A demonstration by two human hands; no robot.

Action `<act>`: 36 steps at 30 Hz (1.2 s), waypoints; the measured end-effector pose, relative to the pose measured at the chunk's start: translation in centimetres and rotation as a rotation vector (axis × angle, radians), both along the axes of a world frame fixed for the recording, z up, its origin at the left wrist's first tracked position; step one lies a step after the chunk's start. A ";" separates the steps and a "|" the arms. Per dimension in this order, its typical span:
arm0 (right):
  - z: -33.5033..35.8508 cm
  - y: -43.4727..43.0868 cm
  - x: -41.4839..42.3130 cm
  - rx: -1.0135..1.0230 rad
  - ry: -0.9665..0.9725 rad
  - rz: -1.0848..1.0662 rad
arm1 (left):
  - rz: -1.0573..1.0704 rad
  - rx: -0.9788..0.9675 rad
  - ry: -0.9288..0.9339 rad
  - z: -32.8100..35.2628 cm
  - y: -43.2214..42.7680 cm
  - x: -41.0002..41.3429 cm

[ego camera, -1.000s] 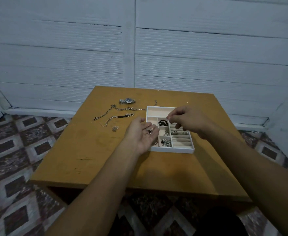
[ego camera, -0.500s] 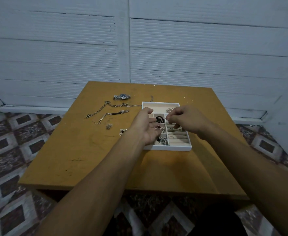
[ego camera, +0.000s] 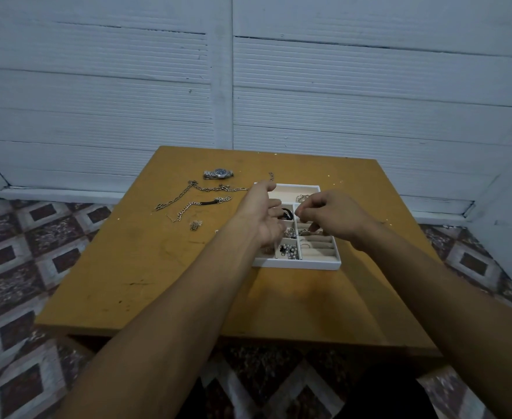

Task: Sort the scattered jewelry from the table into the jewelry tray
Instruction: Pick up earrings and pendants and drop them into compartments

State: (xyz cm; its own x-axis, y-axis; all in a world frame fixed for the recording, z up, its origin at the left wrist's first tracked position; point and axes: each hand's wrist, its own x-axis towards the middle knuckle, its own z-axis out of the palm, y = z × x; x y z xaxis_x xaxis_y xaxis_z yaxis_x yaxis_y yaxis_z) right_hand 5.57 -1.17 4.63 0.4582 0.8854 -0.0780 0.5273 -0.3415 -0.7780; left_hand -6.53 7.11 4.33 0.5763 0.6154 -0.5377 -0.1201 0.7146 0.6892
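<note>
Ochre wooden tabletop (ego camera: 164, 267) fills frame centre; white compartmented jewelry tray (ego camera: 297, 264) sits on it, right of centre. Left hand (ego camera: 264, 217) hovers over the tray's left compartments, palm turned inward, fingers loose and apart. Right hand (ego camera: 332, 213) is over the beige ring-roll section (ego camera: 318, 247), fingers curled, fingertips (ego camera: 299, 210) drawn together as in a pinch; whether a piece sits between them is too small to tell. Hands near each other, not touching. In the tray: black loop-shaped piece (ego camera: 287, 213) in a middle compartment, cluster of silver beaded pieces (ego camera: 289, 251) in the lower middle one, small silver piece (ego camera: 303, 197) in the top compartment. Unsorted on the tabletop, left of the tray: silver wristwatch with dark dial (ego camera: 218, 173) uppermost, long silver link chain (ego camera: 223, 187) below it, silver bracelet with black bar (ego camera: 208, 203) lower again, small silver clump (ego camera: 195, 225) lowest. Short chain end (ego camera: 271, 176) lies just above the tray's upper left corner.
</note>
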 end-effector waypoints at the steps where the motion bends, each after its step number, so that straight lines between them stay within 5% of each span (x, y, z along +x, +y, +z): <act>1: 0.0 0.0 0.0 0.000 -0.006 0.002 | 0.002 -0.002 -0.003 0.1 0.1 0.1; 5: -0.1 -0.1 0.1 -0.005 -0.040 0.008 | -0.003 -0.027 -0.002 0.0 -0.1 0.1; 11: -1.3 0.5 0.1 -0.129 -0.378 0.109 | 0.068 0.000 -0.108 -0.3 -0.8 -1.1; 22: -2.1 1.8 -0.8 -0.278 -0.620 0.241 | 0.214 0.396 0.097 -1.4 -0.2 -6.7; 36: -1.6 3.2 -1.6 -0.187 -0.490 0.168 | 0.265 0.388 0.172 -3.2 0.1 -9.6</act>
State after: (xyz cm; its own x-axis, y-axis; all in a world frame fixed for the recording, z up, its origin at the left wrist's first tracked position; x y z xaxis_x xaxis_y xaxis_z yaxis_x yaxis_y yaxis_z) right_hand 3.97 2.07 3.06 0.3340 0.9410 -0.0547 0.8716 -0.3304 -0.3621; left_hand -16.16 7.22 1.17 0.2958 0.9022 -0.3138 -0.1242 0.3621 0.9238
